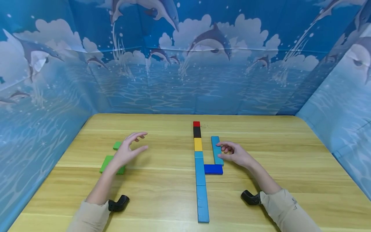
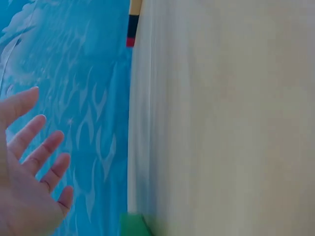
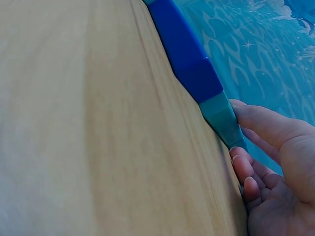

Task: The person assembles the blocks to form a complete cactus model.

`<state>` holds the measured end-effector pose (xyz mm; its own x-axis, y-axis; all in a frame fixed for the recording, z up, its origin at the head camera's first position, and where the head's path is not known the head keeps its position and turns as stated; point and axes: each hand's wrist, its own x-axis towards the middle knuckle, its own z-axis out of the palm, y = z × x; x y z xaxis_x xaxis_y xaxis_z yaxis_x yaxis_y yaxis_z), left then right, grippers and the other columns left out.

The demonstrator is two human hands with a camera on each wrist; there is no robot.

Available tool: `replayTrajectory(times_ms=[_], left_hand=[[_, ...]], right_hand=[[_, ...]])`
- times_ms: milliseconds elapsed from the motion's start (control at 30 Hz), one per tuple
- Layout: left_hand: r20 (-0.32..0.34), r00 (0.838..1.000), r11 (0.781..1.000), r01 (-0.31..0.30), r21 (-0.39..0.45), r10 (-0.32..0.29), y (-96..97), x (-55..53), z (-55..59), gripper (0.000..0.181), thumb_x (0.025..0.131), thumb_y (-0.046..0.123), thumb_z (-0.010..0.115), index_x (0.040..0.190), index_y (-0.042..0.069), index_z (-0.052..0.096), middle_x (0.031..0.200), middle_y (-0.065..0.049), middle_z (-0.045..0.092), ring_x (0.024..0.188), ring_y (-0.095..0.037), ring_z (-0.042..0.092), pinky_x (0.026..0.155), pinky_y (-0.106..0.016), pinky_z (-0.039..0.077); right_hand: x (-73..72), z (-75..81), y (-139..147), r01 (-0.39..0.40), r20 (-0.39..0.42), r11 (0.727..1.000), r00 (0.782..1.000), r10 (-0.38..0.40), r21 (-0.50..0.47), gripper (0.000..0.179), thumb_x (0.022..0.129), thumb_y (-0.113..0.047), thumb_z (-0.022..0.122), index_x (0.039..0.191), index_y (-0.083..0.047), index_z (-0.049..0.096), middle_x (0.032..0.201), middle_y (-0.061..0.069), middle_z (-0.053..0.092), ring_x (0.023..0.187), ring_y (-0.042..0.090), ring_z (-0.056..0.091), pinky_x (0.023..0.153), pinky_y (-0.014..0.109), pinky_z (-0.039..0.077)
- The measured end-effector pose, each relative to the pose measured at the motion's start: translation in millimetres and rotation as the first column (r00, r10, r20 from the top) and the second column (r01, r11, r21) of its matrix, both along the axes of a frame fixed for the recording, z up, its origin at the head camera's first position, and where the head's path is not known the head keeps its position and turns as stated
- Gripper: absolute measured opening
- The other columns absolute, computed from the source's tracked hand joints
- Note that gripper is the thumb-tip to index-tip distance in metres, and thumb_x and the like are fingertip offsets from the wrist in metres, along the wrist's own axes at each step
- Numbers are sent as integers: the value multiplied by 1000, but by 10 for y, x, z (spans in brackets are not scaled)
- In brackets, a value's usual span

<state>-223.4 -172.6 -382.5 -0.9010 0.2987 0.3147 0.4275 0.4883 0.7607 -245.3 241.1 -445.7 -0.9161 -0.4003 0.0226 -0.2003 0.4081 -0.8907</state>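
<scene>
Light blue plank: lies flat on the table right of the block column, long side running away from the person; the plank (image 1: 216,150) has its near end against the dark blue block.
Right hand: low at the plank (image 1: 235,155), coming in from the right; thumb and index finger reach its right side, tips over it, other fingers curled in.
Right grip: fingertips at the plank; cannot tell whether they pinch it or merely touch.
Dark blue block: lies crosswise (image 1: 213,169) between plank and column.
Block column: red block (image 1: 196,123) at far end, then black block (image 1: 197,132), yellow block (image 1: 198,144), light blue pieces (image 1: 200,172) toward the person.
Left hand: raised over the table's left side (image 1: 127,154), palm turned inward, fingers spread and slightly bent, thumb apart.
Left grip: released.
Green blocks: near and partly behind the left hand and forearm (image 1: 107,163).
Wrists: black devices (image 1: 118,203), beige sleeves (image 1: 94,216).
Surroundings: wood-grain table (image 1: 162,199), dolphin-print backdrop (image 1: 174,87).
</scene>
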Motion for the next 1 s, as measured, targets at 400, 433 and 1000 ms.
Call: replayTrajectory(times_ms=[400,433,1000], left_hand=[[-90,960,964,-264,16,265,-652,314,-414,45,81,10,69,122,2,54,110,-17,53,97,-22,42,78,-42,32],[-97,953,958,-287,19,287,-680,347,-429,44,80,10,69,121,2,54,109,-17,53,97,-21,42,79,-42,31],[-145,817,827,-562,16,558,-939,586,-736,51,67,1,76,114,-5,56,106,-17,55,91,-23,42,79,-35,29]], right_hand=[[-1,-14,1,10,3,1000,1000,-10,9,44,83,-17,67,122,-1,53,93,14,48,79,23,40,65,23,35],[0,-14,1,11,2,1000,1000,-11,8,44,83,-17,67,122,-1,53,93,14,48,79,23,40,65,23,35],[0,-13,-4,10,4,1000,1000,-10,11,44,84,-17,67,123,-1,53,94,15,48,79,23,40,65,23,34]])
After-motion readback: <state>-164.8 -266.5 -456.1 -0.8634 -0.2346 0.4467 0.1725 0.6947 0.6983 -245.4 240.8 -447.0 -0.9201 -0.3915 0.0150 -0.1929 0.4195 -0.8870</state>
